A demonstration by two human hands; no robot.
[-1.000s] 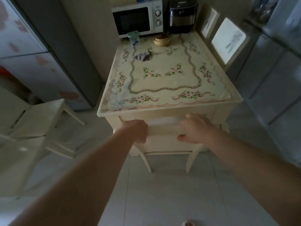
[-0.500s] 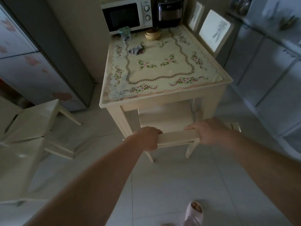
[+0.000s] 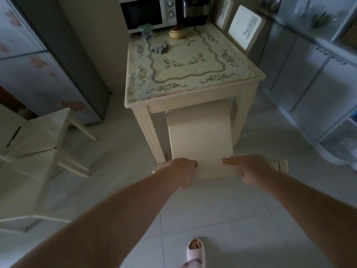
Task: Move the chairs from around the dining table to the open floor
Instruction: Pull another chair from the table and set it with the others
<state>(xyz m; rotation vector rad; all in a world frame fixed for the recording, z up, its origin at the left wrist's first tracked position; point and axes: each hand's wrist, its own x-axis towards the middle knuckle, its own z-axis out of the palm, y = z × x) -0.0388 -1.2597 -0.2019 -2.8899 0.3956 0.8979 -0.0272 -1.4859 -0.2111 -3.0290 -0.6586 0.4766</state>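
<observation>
- A left hand (image 3: 181, 171) and a right hand (image 3: 251, 169) each grip the top rail of a cream chair (image 3: 201, 136). The fingers curl over the rail, and the right thumb lies along it.
- The seat stretches ahead of the hands, with its far end under the table (image 3: 193, 95) edge. It looks only partly drawn out.
- Done, by the look of it: a second chair (image 3: 38, 132) stands on open floor well left of the left hand, apart from the table.
- Left to do: the held chair must come fully out. Two chair backs (image 3: 244, 26) beyond and right of the right hand sit close against the table's side.
- Hard to make out: pale furniture (image 3: 23, 223) near the left forearm is blurred and cut off, and may be another chair.
- The held chair's legs are mostly hidden, and the room is dim.
</observation>
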